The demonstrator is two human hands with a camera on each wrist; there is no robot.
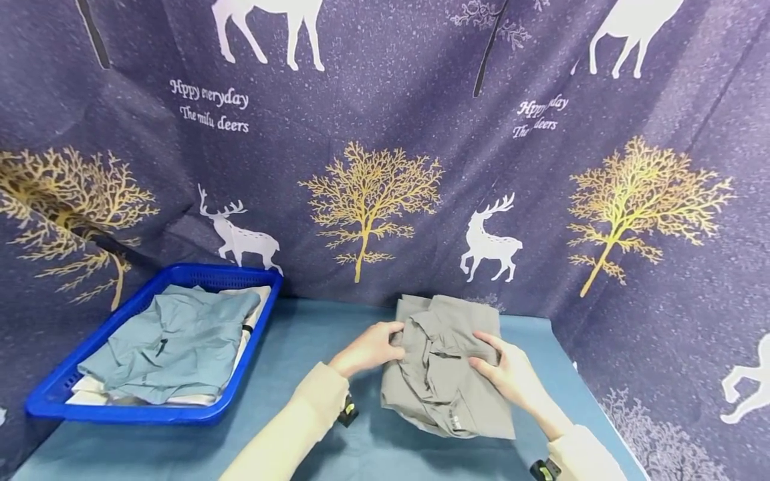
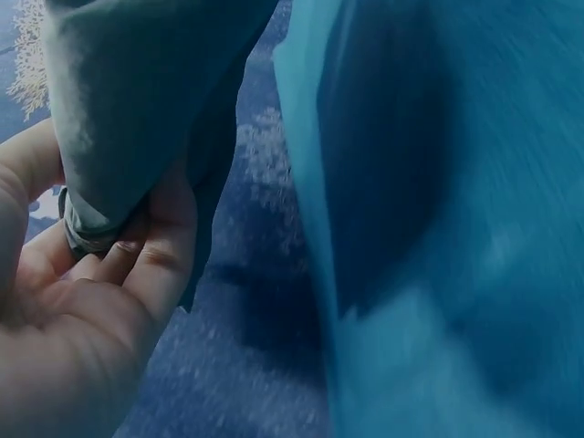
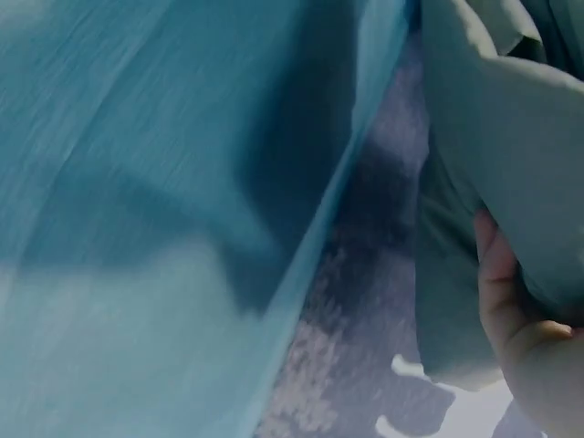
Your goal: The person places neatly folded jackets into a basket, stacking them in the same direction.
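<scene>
A folded grey garment [image 1: 448, 374] with a small pale print near its lower edge is held up off the blue tabletop, its shadow falling below. My left hand [image 1: 374, 347] grips its left side; in the left wrist view the fingers of the left hand [image 2: 100, 283] curl beneath a fold of the cloth. On the other side, my right hand [image 1: 508, 371] grips the garment's right side. The right wrist view shows part of the right hand [image 3: 534, 356] at the cloth, with some fingers hidden by the fabric.
At the left stands a blue plastic basket [image 1: 141, 417] holding a blue-green garment [image 1: 180, 341] laid over cream cloth [image 1: 255, 307]. The blue table covering [image 1: 313, 334] runs back to a dark curtain [image 1: 385, 100] printed with deer and trees.
</scene>
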